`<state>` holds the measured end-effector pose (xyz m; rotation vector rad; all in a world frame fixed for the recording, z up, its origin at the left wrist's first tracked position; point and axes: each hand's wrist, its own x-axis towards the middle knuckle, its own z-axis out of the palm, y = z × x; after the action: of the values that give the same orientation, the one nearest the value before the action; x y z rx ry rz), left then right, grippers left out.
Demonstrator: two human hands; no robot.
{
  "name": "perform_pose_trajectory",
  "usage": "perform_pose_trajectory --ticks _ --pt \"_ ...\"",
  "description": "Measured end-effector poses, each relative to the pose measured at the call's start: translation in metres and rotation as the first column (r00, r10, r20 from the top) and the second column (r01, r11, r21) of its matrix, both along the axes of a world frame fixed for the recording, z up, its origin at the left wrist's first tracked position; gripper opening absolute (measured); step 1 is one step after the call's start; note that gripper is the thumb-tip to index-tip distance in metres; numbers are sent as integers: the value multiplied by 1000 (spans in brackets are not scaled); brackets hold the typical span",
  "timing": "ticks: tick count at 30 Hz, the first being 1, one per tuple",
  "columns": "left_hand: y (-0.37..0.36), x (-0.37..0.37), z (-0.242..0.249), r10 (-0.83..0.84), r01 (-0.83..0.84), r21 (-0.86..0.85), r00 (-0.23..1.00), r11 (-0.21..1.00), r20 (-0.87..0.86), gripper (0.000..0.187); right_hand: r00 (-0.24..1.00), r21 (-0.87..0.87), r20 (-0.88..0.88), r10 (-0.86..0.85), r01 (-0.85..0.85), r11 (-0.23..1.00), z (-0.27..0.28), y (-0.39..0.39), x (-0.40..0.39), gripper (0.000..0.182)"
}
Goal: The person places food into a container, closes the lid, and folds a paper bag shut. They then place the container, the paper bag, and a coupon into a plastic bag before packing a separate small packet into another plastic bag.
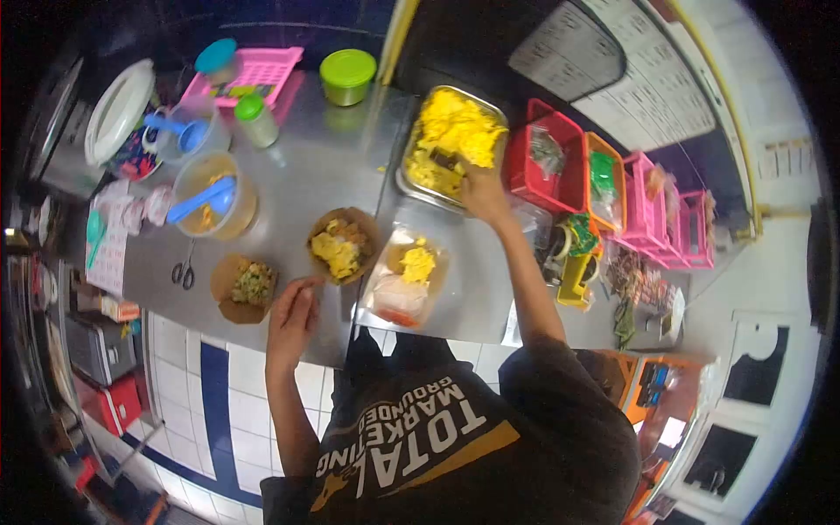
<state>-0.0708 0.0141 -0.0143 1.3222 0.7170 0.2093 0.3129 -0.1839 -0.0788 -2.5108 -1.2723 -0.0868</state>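
My right hand [480,187] reaches into a metal tray [426,198] of yellow scrambled egg [455,118]. Its fingers are closed at a dark utensil [444,158] that lies partly in the egg; the utensil's kind is hidden. Loosely bent and holding nothing visible, my left hand [296,313] hovers by the counter's front edge. It is between a brown paper bowl of mixed food [244,308] and a second brown bowl [368,231] topped with egg. To the right of that bowl, a paper tray [443,273] contains egg, a pale slice and something red.
Upper left are a clear tub [248,210] with a blue spoon, a pink basket [284,66] and a green-lidded container [348,79]. Scissors [183,273] lie on the steel counter. Red [528,188] and orange bins with pink baskets [647,210] stand along the right.
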Motion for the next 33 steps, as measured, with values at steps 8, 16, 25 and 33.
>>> perform_pose_trajectory --ticks 8,16,25,33 --pt "-50 5 21 169 -171 130 985 977 21 32 888 258 95 -450 415 873 1 -89 128 27" --pt "-139 44 45 484 -470 287 875 835 25 30 822 -216 80 -564 566 795 -53 -92 287 53" --pt "-191 117 54 343 -329 226 939 917 -26 23 807 -50 16 -591 591 805 -67 -102 295 45" --pt "-215 142 15 158 -161 50 986 986 61 35 931 557 -341 132 87 826 50 -136 106 22"
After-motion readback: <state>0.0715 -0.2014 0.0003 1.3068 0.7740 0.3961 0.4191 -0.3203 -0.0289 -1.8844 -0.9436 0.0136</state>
